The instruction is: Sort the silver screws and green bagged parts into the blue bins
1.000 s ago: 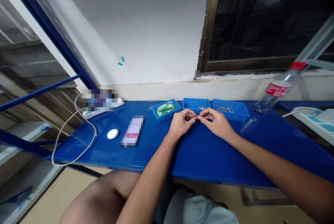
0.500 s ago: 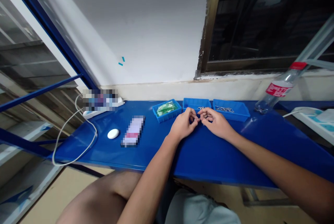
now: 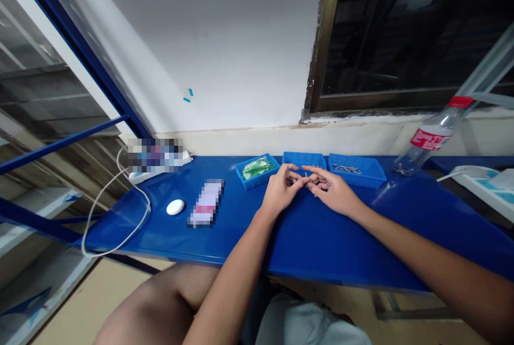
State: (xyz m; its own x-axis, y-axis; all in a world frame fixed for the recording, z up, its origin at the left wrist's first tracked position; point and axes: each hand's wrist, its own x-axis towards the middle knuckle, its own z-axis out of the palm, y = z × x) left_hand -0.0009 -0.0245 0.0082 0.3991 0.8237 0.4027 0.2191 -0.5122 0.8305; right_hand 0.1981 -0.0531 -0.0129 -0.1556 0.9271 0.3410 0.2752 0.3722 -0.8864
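Note:
My left hand (image 3: 280, 190) and my right hand (image 3: 331, 189) meet fingertip to fingertip over the blue table (image 3: 305, 238), just in front of the middle blue tray (image 3: 303, 158). Between the fingertips sits a tiny metal part (image 3: 306, 176), too small to name. The left fingers pinch together at it. The right hand's fingers are partly stretched, with thumb and forefinger closing on the same small piece. To the left stands a blue tray with green pieces (image 3: 257, 169); to the right, a blue tray with small metal parts (image 3: 355, 169).
A clear plastic bottle with a red label (image 3: 429, 139) leans at the back right. A white power strip (image 3: 480, 187) lies at the far right. On the left lie a white oval object (image 3: 175, 207), a blurred flat item (image 3: 205, 203) and a white cable (image 3: 116, 216).
Both hands stayed in place by the middle tray. The right hand's fingers have stretched out more, and the pinch point has shifted slightly up and right.

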